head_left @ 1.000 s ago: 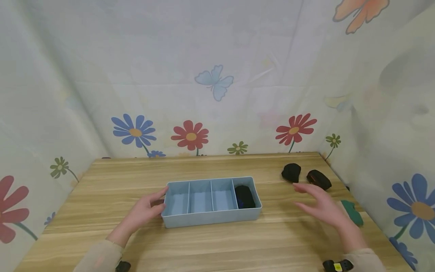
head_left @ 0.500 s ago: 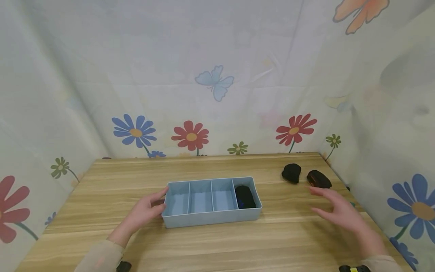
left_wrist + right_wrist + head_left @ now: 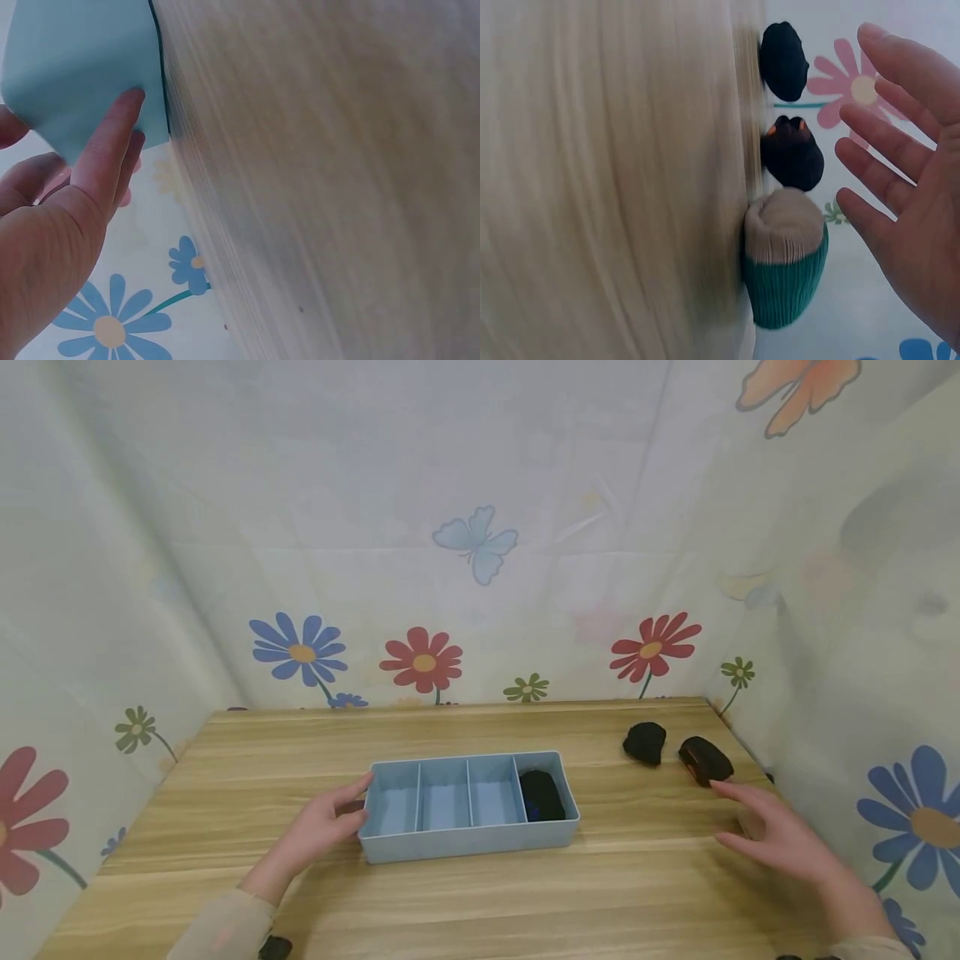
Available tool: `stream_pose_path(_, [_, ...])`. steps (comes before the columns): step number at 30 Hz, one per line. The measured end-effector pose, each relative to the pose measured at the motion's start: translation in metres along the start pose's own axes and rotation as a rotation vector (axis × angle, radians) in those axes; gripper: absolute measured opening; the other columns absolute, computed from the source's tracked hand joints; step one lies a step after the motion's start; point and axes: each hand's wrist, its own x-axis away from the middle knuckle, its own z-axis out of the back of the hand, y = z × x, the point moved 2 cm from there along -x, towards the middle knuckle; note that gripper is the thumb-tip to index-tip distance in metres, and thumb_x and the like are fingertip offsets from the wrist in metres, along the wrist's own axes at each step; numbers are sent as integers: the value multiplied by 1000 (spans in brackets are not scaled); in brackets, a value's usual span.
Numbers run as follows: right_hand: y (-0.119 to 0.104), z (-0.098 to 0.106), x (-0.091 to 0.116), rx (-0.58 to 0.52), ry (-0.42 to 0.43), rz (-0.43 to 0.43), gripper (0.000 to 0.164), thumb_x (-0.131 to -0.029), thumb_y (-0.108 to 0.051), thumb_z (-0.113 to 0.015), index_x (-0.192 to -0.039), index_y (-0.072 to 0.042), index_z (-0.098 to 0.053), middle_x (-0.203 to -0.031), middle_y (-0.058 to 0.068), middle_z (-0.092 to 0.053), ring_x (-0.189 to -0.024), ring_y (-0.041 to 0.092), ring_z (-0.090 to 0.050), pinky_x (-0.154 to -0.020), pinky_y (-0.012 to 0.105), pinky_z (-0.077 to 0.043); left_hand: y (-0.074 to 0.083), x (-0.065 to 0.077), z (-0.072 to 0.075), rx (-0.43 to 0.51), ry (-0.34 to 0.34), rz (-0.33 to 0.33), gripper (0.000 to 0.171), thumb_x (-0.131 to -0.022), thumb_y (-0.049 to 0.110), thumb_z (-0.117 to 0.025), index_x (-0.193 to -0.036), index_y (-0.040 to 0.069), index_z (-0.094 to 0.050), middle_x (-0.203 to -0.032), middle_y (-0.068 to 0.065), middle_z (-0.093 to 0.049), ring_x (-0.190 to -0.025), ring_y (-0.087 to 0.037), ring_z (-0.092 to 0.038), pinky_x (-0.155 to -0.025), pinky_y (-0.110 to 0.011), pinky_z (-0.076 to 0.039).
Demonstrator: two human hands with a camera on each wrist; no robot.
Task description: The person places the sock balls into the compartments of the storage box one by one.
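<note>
A light blue box [image 3: 468, 842] with several compartments stands on the table, its rightmost compartment holding a black bundle [image 3: 542, 795] with a blue patch. My left hand [image 3: 322, 822] rests its extended fingers against the box's left end; in the left wrist view two fingertips lie flat on that wall. My right hand [image 3: 783, 839] hovers at the table's right side, thumb and fingers spread, holding nothing. Beside it in the right wrist view lies a rolled ribbed sock [image 3: 786, 259], beige and green, mostly hidden under the hand in the head view.
Two more dark bundles lie at the back right: a black one [image 3: 645, 743] and a black one with orange marks [image 3: 705, 760]. The wooden table [image 3: 450, 914] meets a flower-printed cloth [image 3: 480, 460] at the back and sides.
My right hand has moved right and slightly nearer the front edge, from beside the dark bundles to over the beige and green sock. My left hand and the box have stayed put.
</note>
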Motion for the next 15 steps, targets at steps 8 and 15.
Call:
stream_pose_path(8, [13,11,11,-52,9,-8,80,-66,-3,-88,-139,-8,-56,-133,-19,-50,-123,-16,-31,-94,2,-23,-1,-1,0,5,0,12,58,-97,9,-57,-151,2,-38,-153,-25,-36,-127,-45,-50,-83,-36,-58])
stream_pose_path(15, [17,17,17,-46,-47,-70,79,-72,-8,-86,-143,-14,-53,-137,-24,-45,-123,-17,-28,-90,1,-20,-3,-3,-1,-4,6,18,58,-97,8,-56,-152,3,-38,-152,-24,-37,-127,-45,-49,-83,-37,-58])
